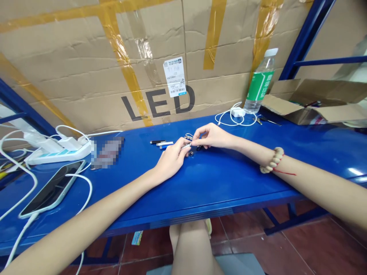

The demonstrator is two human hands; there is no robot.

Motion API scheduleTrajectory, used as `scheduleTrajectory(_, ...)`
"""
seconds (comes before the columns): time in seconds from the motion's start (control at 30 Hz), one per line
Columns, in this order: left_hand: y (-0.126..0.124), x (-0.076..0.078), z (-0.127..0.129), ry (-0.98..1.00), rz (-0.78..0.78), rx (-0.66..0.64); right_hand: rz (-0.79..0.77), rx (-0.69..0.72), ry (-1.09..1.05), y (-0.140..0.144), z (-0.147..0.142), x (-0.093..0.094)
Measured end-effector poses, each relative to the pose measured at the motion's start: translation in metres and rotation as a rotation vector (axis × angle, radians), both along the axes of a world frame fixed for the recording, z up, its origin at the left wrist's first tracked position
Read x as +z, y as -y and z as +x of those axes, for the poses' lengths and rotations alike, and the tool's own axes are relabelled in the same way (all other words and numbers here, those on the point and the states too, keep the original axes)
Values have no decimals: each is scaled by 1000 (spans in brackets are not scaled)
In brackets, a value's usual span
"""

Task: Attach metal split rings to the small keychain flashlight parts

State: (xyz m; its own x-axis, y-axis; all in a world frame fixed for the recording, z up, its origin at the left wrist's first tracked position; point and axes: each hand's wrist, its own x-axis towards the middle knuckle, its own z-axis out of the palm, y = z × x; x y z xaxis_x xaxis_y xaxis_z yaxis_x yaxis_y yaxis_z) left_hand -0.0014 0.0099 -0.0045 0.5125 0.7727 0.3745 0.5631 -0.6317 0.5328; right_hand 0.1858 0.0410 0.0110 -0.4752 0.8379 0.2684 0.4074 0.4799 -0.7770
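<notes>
Over the middle of the blue table my left hand (171,159) is closed round a small silver tube (185,146), which points toward the right. Thumb and fingertips of my right hand (211,135) are pinched at the tube's right end; whatever lies between them is too small to make out. Just left of my hands lie slim pen-like tubes: a black tube (157,142), a white tube (165,144) and a blue tube (166,147). Small metal pieces (188,136) lie behind my fingers, partly hidden. A small dark part (191,153) rests in front of the fingertips.
On the left are a power strip (61,152) with white cables, a phone (53,189) and a blurred flat item (107,152). At the back right stand a water bottle (260,82), a coiled cable (237,114) and an open carton (312,110). A large cardboard box (94,84) backs the table.
</notes>
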Motion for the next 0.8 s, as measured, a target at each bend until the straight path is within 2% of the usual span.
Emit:
scheduleTrajectory(0.1,-2,-1,-1,31,-36,20,-32,-27,-66,1,-5,-3)
scheduleTrajectory(0.3,-3,-1,-1,74,-42,35,-33,11,-137,1,-13,-6)
scheduleTrajectory(0.43,-2,2,0,104,-32,70,4,-111,-135,-2,-7,-1)
scheduleTrajectory(0.53,-2,4,1,154,-60,93,168,-210,-37,-6,4,2)
scheduleTrajectory(0.63,-1,5,2,207,-109,119,357,-210,191,-8,13,2)
scheduleTrajectory(0.73,-1,6,2,257,-140,137,404,-159,365,-7,14,0)
scheduleTrajectory(0.8,-2,5,1,296,-151,144,392,-126,410,-6,10,-3)
